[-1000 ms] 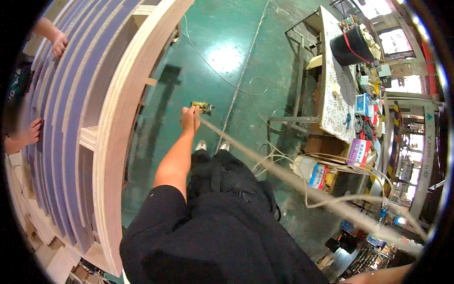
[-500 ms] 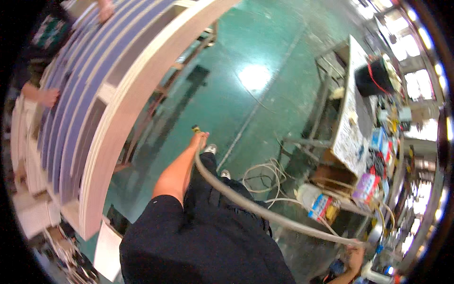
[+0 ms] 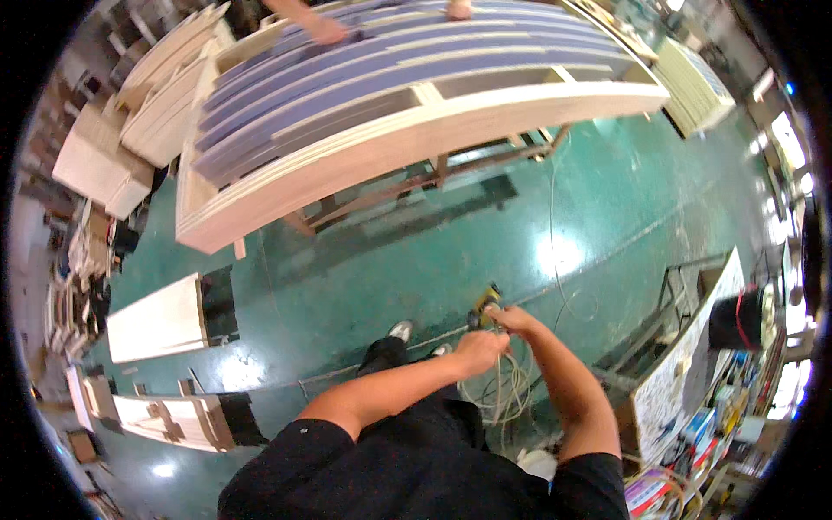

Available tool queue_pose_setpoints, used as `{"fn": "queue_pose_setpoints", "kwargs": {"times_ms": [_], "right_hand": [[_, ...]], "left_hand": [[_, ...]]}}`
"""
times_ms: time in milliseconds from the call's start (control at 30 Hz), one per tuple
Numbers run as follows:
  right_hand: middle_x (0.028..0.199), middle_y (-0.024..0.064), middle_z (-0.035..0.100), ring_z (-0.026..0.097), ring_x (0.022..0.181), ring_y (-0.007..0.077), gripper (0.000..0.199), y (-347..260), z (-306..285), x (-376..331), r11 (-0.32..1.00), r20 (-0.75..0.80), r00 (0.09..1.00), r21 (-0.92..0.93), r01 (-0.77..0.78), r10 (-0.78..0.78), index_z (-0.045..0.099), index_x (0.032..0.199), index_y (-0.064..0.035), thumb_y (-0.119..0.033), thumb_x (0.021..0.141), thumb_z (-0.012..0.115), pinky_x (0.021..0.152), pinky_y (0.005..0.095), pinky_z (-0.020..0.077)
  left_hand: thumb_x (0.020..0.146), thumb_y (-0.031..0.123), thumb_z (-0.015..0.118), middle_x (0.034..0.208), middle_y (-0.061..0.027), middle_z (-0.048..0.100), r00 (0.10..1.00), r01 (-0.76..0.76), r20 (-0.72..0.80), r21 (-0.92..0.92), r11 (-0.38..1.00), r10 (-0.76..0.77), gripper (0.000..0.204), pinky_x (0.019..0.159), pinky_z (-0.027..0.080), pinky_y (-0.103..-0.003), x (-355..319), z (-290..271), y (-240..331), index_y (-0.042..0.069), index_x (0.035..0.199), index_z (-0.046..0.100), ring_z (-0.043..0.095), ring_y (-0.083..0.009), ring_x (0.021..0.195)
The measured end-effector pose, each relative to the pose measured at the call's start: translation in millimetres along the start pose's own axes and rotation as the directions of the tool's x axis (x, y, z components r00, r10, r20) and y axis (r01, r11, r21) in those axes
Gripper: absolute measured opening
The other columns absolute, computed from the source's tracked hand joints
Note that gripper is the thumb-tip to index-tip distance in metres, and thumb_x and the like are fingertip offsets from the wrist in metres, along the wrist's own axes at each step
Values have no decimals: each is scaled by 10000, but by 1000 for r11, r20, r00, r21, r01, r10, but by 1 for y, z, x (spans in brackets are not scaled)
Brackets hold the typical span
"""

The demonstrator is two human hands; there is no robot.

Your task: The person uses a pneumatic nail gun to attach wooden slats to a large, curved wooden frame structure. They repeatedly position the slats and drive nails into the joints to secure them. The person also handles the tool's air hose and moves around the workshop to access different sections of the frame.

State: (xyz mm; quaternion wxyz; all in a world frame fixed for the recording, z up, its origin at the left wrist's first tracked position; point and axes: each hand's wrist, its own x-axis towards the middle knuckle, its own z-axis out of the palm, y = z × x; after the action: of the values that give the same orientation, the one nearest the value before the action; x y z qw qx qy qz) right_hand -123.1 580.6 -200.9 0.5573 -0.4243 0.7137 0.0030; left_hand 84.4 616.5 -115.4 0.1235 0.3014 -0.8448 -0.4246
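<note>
Both of my hands meet in front of my body, above the green floor. My right hand (image 3: 514, 319) is closed on the handle of a yellow-and-black power tool (image 3: 487, 300), whose front end points away from me. Just below the handle, my left hand (image 3: 481, 353) is closed around what looks like the end of a pale hose (image 3: 500, 381). My fingers hide the spot where hose and tool come together. Loose loops of the hose hang or lie beneath my hands.
A long wooden frame (image 3: 373, 152) with blue-grey slats rests on trestles ahead; another person's hands (image 3: 328, 31) work on it. White boards (image 3: 160, 321) lie left. At right stands a cluttered workbench (image 3: 667, 394) with a black bucket (image 3: 737, 319).
My view has swung right-side-up toward the wooden frame. My right hand has let go of the stretched hose at the far right and come to the tool beside my left hand.
</note>
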Motion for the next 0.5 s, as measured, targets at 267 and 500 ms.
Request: {"fn": "queue_pose_setpoints", "kwargs": {"times_ms": [267, 500], "right_hand": [[798, 83, 670, 656, 702, 242, 302, -6, 98, 14, 833, 282, 799, -4, -553, 531, 663, 895, -55, -345, 863, 744, 627, 445, 570], [744, 87, 574, 623, 705, 234, 261, -67, 124, -64, 968, -101, 976, 181, -175, 195, 582, 941, -1, -230, 875, 688, 587, 407, 498]], "left_hand": [[871, 182, 650, 902, -207, 718, 982, 68, 182, -61, 996, -56, 181, 694, 548, -518, -84, 31, -3, 85, 1017, 695, 704, -403, 837], [931, 234, 623, 1102, -246, 636, 973, -78, 183, -302, 950, 138, 673, 827, 516, -511, -174, -5, -13, 106, 1520, 322, 639, -403, 1051]]}}
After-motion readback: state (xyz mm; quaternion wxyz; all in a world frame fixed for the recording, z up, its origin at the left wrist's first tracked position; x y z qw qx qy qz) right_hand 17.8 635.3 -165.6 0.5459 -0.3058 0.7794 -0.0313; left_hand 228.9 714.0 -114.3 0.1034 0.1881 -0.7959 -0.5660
